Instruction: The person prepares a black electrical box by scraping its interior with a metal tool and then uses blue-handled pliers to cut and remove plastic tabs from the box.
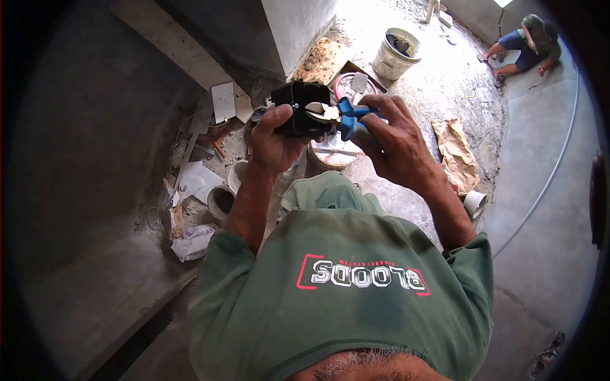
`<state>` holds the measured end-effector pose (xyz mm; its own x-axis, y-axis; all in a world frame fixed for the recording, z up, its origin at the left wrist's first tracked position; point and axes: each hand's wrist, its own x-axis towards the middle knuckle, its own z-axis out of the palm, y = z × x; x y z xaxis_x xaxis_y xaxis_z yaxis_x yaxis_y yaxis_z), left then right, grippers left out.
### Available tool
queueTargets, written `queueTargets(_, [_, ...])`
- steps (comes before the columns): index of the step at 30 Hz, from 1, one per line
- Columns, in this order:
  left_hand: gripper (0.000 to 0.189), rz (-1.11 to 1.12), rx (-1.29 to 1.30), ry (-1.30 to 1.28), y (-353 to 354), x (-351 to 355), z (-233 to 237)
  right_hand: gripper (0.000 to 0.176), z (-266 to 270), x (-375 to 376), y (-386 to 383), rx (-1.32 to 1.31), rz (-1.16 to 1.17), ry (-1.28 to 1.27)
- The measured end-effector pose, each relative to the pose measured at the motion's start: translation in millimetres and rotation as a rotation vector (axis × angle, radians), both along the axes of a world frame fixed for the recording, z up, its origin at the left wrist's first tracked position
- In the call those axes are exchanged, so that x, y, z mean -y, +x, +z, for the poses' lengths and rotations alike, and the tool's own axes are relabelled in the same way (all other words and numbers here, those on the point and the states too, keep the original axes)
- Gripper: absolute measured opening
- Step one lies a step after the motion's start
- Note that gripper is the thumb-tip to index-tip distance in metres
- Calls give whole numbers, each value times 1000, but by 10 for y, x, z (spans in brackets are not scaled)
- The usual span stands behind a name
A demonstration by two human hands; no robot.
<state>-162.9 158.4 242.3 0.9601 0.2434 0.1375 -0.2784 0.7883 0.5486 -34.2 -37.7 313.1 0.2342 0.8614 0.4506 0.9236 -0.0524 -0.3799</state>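
My left hand grips a black electrical box by its near left side, with the thumb pressed on the edge beside a small screw. Closed around blue-handled pliers, my right hand holds them level from the right. The metal jaws of the pliers lie over the box's open face, at its right side. Both hands are raised in front of my lap. The inside of the box is dark, and its far left side is partly covered by my fingers.
Below the hands stands a tub with pale material. Farther off is a dirty white bucket. Crumpled brown paper lies at right, rubble and a bag at left. Another person sits against the right wall, near a grey hose.
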Motion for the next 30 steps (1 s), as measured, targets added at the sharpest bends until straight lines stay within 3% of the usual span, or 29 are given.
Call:
queueTargets(7, [90, -54, -98, 114, 83, 252, 197, 24, 250, 280, 246, 165, 43, -91])
queueTargets(9, [67, -109, 19, 59, 105, 308, 207, 25, 282, 335, 282, 156, 55, -108])
queueTargets(10, [67, -106, 16, 59, 106, 346, 227, 24, 312, 355, 282, 164, 68, -104])
queueTargets(13, [78, 6, -87, 145, 121, 451, 266, 24, 267, 410, 299, 49, 120, -95])
queueTargets(15, [65, 357, -99, 330, 153, 504, 242, 23, 193, 444, 257, -57, 108, -104])
queueTargets(17, [66, 473, -84, 366, 197, 534, 248, 22, 59, 455, 195, -175, 88, -68])
queueTargets(19, [67, 776, -68, 592, 216, 547, 192, 21, -11, 443, 67, -150, 61, 30])
queueTargets(24, [75, 953, -21, 785, 189, 597, 196, 29, -167, 428, -122, -263, -25, 43])
queueTargets(30, [87, 1111, 69, 1090, 185, 509, 156, 28, -194, 473, -216, -368, -18, 45])
